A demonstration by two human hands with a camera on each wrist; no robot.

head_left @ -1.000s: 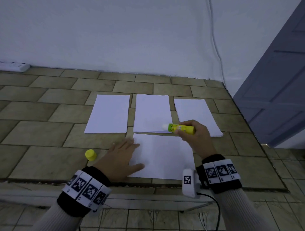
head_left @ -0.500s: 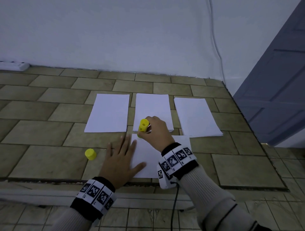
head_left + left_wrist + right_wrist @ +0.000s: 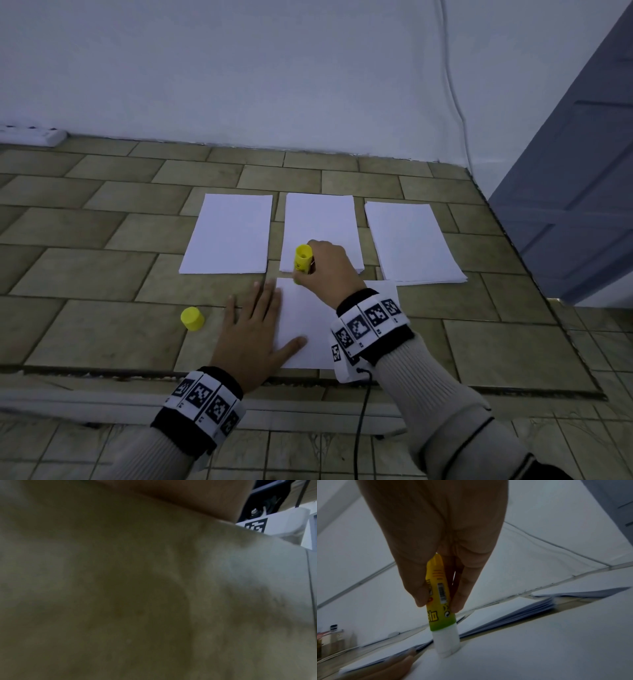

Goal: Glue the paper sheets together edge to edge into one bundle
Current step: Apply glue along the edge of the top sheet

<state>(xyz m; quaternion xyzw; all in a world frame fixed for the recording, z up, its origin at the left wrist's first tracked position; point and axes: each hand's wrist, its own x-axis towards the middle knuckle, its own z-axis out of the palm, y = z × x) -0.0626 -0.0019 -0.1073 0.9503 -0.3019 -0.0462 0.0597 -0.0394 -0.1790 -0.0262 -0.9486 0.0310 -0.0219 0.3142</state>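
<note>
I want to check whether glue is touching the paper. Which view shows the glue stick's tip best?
The right wrist view: the glue stick has its white tip pressed on the sheet. In the head view the right hand hides the tip. The left wrist view shows none of it.

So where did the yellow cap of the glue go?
In the head view, the yellow cap sits on the tiled floor, just left of the left hand, apart from the papers.

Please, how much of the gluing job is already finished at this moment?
Done: the yellow cap is off, lying on the tiled floor. In hand: the right hand presses the glue stick on the far left corner of the near sheet, which the left hand holds flat. Left: three stacks lie apart; no sheets look joined yet.
</note>
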